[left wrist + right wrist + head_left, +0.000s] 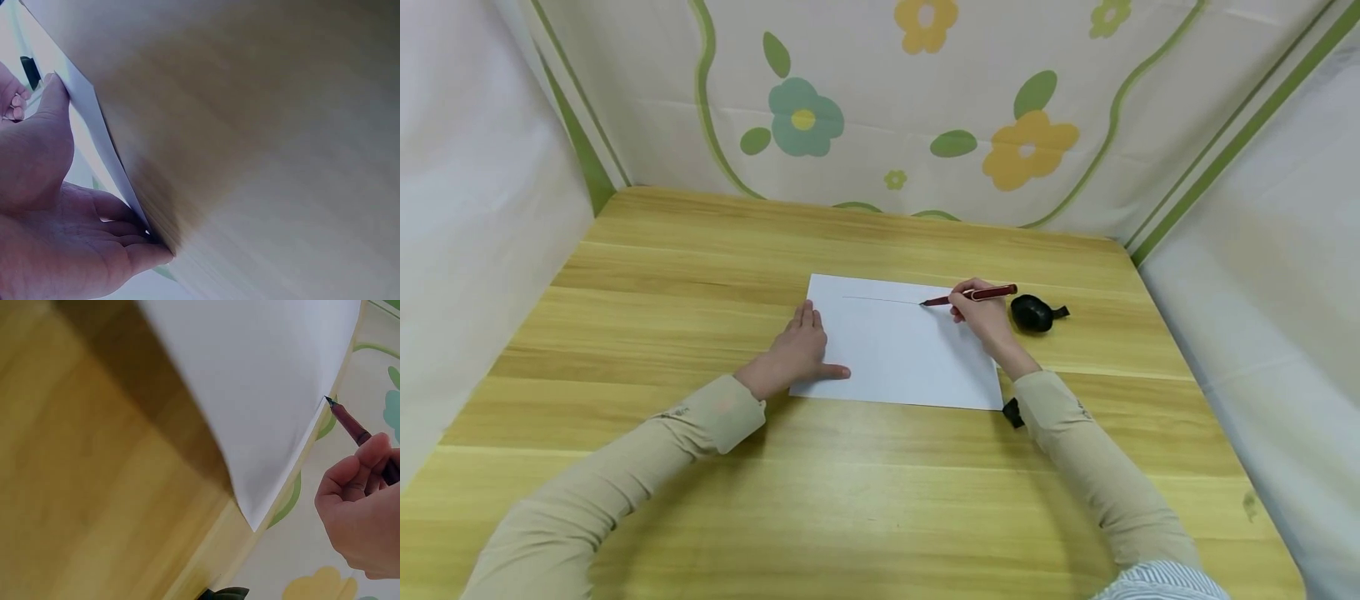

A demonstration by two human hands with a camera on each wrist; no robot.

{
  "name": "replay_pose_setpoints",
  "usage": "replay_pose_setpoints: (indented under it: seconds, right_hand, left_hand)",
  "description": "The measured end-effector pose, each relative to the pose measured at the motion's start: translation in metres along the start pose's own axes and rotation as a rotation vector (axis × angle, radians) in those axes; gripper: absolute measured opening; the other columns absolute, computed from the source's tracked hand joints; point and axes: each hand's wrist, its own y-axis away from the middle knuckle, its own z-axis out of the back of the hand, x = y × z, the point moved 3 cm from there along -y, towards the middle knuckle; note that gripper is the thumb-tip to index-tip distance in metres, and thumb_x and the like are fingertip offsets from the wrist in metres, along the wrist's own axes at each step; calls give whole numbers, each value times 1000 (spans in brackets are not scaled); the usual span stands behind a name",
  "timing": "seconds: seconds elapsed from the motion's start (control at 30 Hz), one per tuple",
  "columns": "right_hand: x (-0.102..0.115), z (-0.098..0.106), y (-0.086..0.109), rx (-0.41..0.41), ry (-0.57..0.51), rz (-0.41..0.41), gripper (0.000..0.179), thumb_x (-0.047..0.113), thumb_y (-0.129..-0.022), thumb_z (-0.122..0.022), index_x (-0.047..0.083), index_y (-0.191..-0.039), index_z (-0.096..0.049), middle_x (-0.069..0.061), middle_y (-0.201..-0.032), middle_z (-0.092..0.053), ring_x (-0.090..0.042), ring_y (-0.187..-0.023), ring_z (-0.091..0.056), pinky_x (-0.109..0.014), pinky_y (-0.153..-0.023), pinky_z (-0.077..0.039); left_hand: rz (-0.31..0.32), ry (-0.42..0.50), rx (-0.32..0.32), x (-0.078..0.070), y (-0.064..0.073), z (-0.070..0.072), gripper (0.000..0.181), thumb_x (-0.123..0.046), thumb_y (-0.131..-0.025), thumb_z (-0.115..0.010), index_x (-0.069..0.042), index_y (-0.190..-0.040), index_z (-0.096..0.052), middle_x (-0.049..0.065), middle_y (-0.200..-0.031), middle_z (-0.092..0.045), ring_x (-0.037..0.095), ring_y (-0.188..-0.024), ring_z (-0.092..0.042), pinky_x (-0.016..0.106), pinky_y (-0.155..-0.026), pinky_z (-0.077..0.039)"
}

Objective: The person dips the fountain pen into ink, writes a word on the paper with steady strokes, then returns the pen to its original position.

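Observation:
A white sheet of paper (902, 358) lies on the wooden table. One thin, nearly straight dark line (880, 298) runs along its upper part. My right hand (985, 317) pinches a dark red fountain pen (992, 292), whose nib touches the sheet at the line's right end. In the right wrist view, curled fingers (369, 456) hold the pen (350, 423) near its nib. My left hand (797, 350) rests on the sheet's left edge, fingers straight and thumb spread onto the paper. In the left wrist view that hand (69, 231) lies along the paper's edge (106, 137).
A rounded black object (1032, 313) with a short tab sits right of my right hand. Another small black piece (1012, 412) shows by the sheet's lower right corner, partly behind the sleeve. A flower-patterned curtain (880, 100) hangs behind the wooden table (850, 475).

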Motion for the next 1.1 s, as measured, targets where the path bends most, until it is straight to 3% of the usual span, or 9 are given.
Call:
replay_pose_setpoints:
  seconds: [0.63, 1.1]
  right_hand:
    - [-7, 11, 2, -28, 16, -19, 17, 17, -89, -58, 4, -99, -61, 3, -68, -61, -5, -57, -58, -29, -68, -55]
    - [-13, 17, 1, -27, -54, -9, 14, 13, -89, -58, 3, -98, -60, 4, -65, -60, -6, -57, -58, -25, -63, -53]
  left_hand:
    - [-1, 12, -3, 0, -2, 0, 112, -61, -80, -63, 21, -140, -17, 38, -150, -9, 44, -145, -4, 47, -117, -17]
    - [-6, 37, -11, -2, 4, 3, 110, -58, -82, -63, 23, -139, -17, 39, -150, -8, 45, -144, -5, 47, -117, -17]
